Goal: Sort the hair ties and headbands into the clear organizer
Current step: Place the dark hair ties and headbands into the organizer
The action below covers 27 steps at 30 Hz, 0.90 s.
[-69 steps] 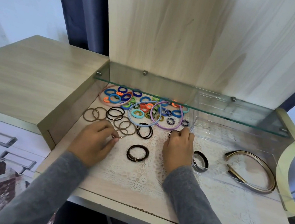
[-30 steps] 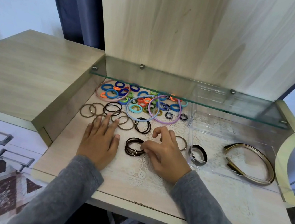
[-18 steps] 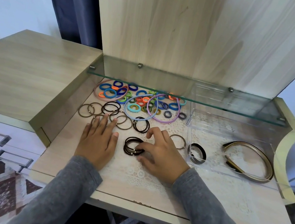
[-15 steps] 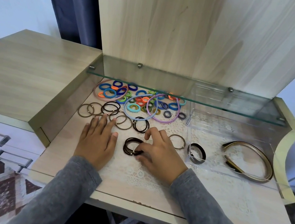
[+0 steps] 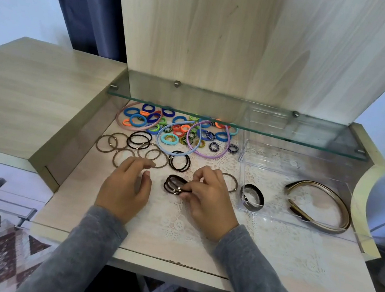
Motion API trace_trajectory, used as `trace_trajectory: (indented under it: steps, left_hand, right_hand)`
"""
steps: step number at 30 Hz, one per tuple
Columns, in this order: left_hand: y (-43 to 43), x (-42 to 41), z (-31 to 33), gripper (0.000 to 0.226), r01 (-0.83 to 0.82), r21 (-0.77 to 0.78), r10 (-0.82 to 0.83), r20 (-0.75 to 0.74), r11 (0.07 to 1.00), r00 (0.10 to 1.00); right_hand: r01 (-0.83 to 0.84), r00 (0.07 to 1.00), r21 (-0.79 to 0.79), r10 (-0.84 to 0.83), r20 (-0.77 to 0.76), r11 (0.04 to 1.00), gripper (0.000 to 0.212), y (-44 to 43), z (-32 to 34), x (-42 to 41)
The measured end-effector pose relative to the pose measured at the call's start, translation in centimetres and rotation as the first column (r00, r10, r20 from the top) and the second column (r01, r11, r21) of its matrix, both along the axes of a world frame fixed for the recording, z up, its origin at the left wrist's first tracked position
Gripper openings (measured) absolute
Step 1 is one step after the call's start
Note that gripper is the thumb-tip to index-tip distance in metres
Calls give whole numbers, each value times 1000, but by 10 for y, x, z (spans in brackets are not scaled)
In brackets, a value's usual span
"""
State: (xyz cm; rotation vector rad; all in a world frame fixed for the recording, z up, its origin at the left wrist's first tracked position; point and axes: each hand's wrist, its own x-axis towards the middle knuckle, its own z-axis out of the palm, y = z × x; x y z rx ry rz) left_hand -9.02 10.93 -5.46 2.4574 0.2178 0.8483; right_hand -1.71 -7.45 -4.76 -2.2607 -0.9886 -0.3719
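Pinching the bundle of dark brown hair ties [image 5: 174, 185] at its metal beads, the right hand [image 5: 209, 197] lies between this bundle and the clear organizer [image 5: 275, 218] (which stands to its right), so it is the nearer one; the left hand [image 5: 124, 187] hovers loosely curled, holding nothing.

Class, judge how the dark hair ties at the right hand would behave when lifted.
Probably floppy: the dark hair ties are thin loops, squashed oval where the right hand pinches them. Likely light, being so thin. Separate loops may slip apart; nothing visibly binds them.
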Motion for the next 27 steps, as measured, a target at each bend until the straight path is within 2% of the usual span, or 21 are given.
trace_trajectory:
  steps: [2, 3, 4, 6, 8, 9, 11, 15, 17, 19, 23, 27]
  left_hand:
    - [-10, 6, 4, 14, 4, -294, 12, 52, 956, 999]
    - [-18, 8, 8, 14, -2, -443, 27, 49, 897, 998]
    - [-26, 12, 12, 16, 1, -590, 25, 36, 808, 999]
    - [-42, 18, 21, 13, 47, -839, -20, 43, 542, 999]
    - [-55, 24, 29, 12, 88, -959, -68, 72, 270, 995]
    - [-60, 26, 32, 14, 97, -981, -79, 84, 171, 993]
    - [-67, 30, 37, 18, 103, -994, -80, 99, 47, 992]
    - [-74, 35, 39, 21, 105, -992, -51, 108, -73, 993]
    - [-73, 35, 38, 25, 94, -989, -44, 99, -114, 994]
    - [-72, 35, 36, 27, 92, -988, -60, 101, -127, 993]
    - [-73, 31, 36, 37, 160, -981, -167, 176, -107, 970]
    - [-72, 32, 36, 37, 151, -980, -198, 176, -131, 964]
  right_hand:
    - [90, 986, 145, -68, -152, 985, 8, -1, 0, 3]
    - [150, 966, 215, -97, -239, 965, 6, -1, 1, 4]
    - [213, 938, 275, -117, -328, 938, 5, -1, 3, 4]
    - [326, 871, 361, -130, -473, 874, 14, 1, 5, 4]
    - [391, 824, 426, -104, -557, 816, 22, 4, 7, 4]
    - [399, 815, 459, -77, -575, 794, 24, 5, 8, 3]
    - [377, 823, 510, -26, -568, 773, 25, 6, 9, 2]
    - [335, 820, 542, 45, -570, 771, 24, 8, 3, -2]
    - [326, 809, 554, 78, -583, 766, 15, 7, 1, -3]
    - [314, 799, 561, 106, -592, 766, 7, 6, 1, -3]
    - [278, 792, 567, 149, -592, 775, 9, 5, -1, -4]
    - [248, 802, 581, 173, -572, 776, 8, 5, -6, -3]
